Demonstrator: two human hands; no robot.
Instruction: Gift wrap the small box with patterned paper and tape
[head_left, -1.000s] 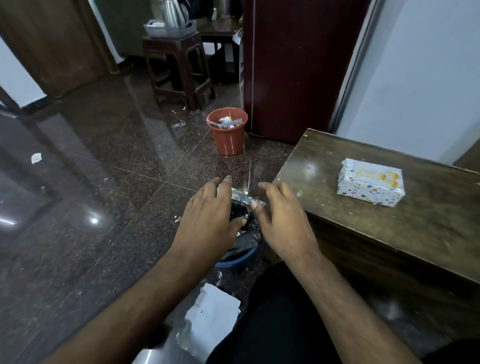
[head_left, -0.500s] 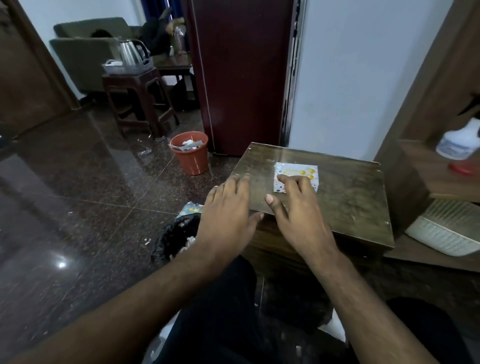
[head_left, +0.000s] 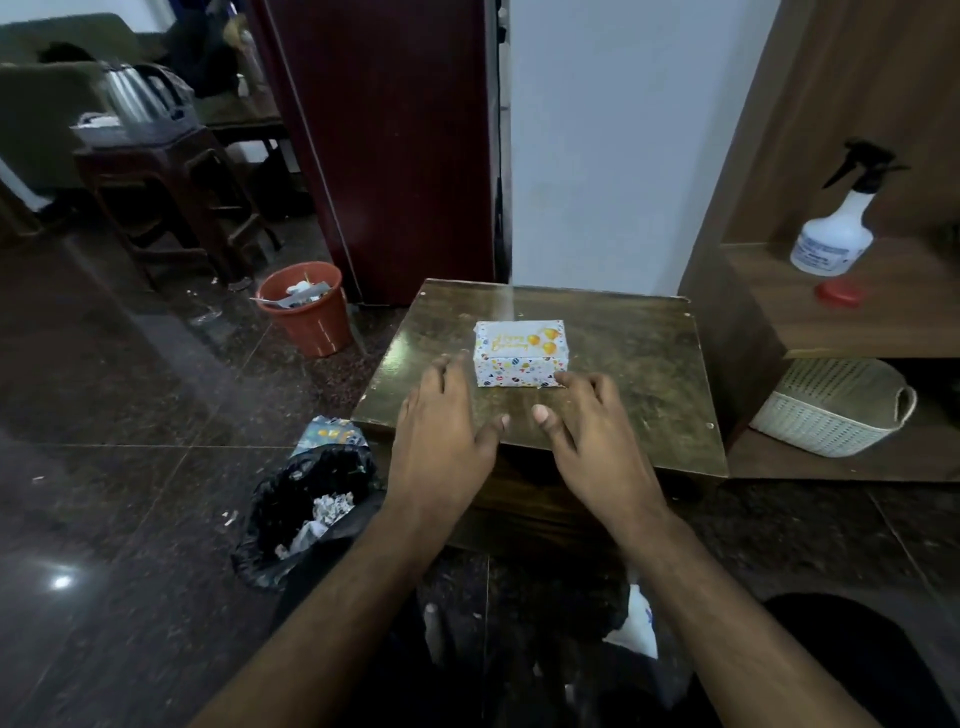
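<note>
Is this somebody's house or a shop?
Probably a house, a living space. There is a sofa at the back, a kettle on a stool, and a wrapped box on a small wooden table.

Orange bin (head_left: 306, 312) on floor left of table (head_left: 649, 364); spray bottle (head_left: 836, 234) on shelf, white basket (head_left: 831, 410) below

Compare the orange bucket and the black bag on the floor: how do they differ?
The orange bucket is rigid and stands upright near the maroon cabinet; the black bag is soft and crumpled, slumped against the table. The bucket sits farther from the person, the bag close to the left forearm. Both are open-topped and hold paper scraps.
</note>
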